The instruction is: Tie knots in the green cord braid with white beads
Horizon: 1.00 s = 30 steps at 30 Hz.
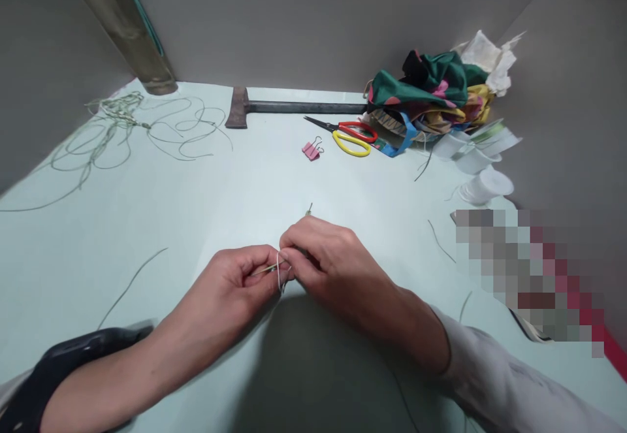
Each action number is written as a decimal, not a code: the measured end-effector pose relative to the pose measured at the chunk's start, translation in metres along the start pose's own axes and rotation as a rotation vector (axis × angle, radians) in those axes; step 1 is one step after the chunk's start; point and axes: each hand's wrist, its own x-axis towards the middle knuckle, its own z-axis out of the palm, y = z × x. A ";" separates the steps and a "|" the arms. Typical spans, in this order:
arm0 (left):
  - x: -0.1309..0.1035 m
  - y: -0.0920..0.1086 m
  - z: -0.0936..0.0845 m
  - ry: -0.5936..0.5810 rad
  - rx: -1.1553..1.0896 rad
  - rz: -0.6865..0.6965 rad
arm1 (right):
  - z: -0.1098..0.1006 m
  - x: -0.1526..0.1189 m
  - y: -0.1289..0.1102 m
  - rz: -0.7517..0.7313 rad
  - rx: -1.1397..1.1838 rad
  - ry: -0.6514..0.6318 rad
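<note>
My left hand (245,283) and my right hand (326,256) meet at the lower middle of the view, fingertips touching. Both are closed in a pinch on thin cord (266,269), pale green between the left fingers. A white loop (279,273) of cord passes around at the fingertips. Beyond the right knuckles a short knotted green cord end (308,209) sticks out. The right fingers hide most of what lies between the hands.
Tangled green cord (120,113) and a bottle (132,34) are at the back left. Behind the hands lie a hammer-like tool (239,108), a pink binder clip (312,151) and scissors (350,138). Colourful fabric (441,83) and a white spool (484,186) are at the right.
</note>
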 end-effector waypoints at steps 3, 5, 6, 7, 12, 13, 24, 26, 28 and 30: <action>-0.001 0.001 -0.002 -0.009 -0.012 -0.028 | 0.003 -0.001 0.005 -0.022 0.018 -0.006; -0.002 0.000 -0.003 -0.022 -0.018 -0.048 | 0.003 -0.002 0.007 -0.035 0.030 -0.011; -0.003 0.000 -0.004 -0.033 -0.022 -0.057 | 0.003 -0.002 0.008 -0.039 0.036 -0.014; -0.004 -0.001 -0.005 -0.045 -0.028 -0.064 | 0.003 -0.002 0.009 -0.042 0.041 -0.016; -0.008 -0.008 -0.008 -0.075 -0.059 -0.039 | 0.004 0.000 0.011 -0.046 0.066 -0.011; -0.007 -0.008 -0.007 -0.073 -0.048 -0.033 | 0.004 0.000 0.011 -0.049 0.069 -0.010; -0.002 -0.003 -0.003 0.003 0.097 0.016 | 0.001 0.001 0.017 -0.121 0.092 -0.006; -0.002 -0.002 -0.003 0.008 0.096 0.026 | 0.001 0.002 0.020 -0.143 0.084 -0.007; -0.002 -0.001 -0.002 0.008 0.088 0.042 | 0.002 0.002 0.022 -0.173 0.064 -0.010; -0.001 -0.001 -0.002 0.008 0.082 0.058 | 0.001 0.002 0.024 -0.204 0.037 -0.012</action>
